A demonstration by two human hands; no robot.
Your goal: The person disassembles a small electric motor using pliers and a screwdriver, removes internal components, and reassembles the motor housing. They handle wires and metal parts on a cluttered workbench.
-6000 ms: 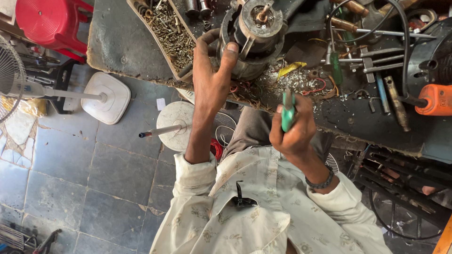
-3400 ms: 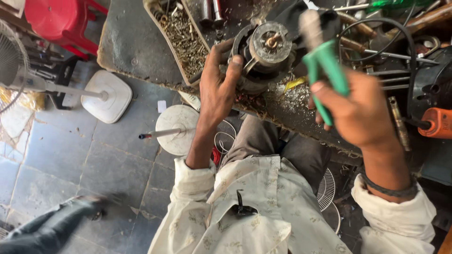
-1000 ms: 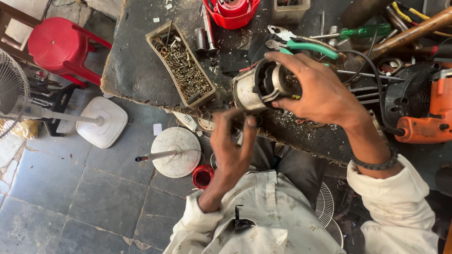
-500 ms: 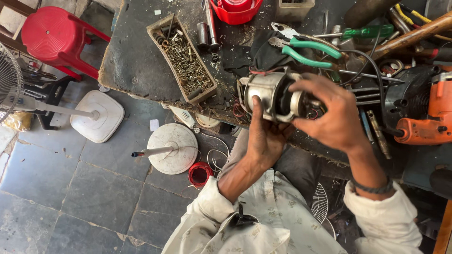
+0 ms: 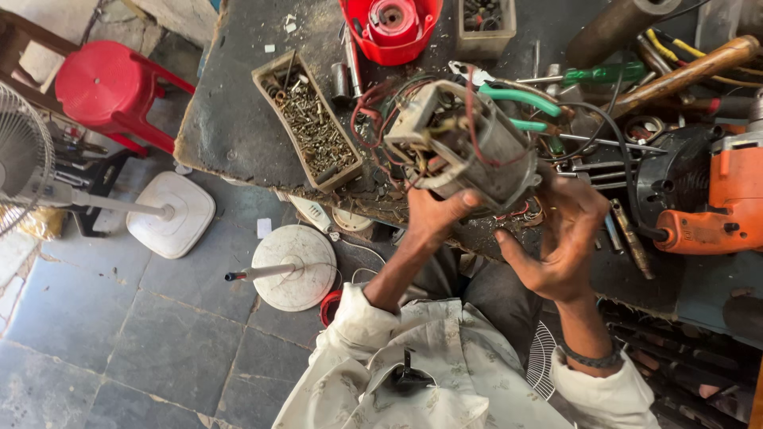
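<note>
The left hand [image 5: 433, 221] grips a grey fan motor [image 5: 463, 145] from below, thumb and fingers wrapped round its casing, lifting it tilted above the workbench [image 5: 238, 103]. Red wires [image 5: 373, 99] trail off the motor's upper end. The right hand [image 5: 566, 238] is open, fingers spread, touching the motor's lower right side. Just left of the motor an oblong tray of screws [image 5: 308, 121] lies on the bench. Behind the motor sit green-handled pliers [image 5: 520, 99] and a red plastic tub [image 5: 391, 28]. An orange power drill [image 5: 711, 202] lies at the right. On the floor stand two white fan bases [image 5: 294, 266] and a red stool [image 5: 111, 83].
</note>
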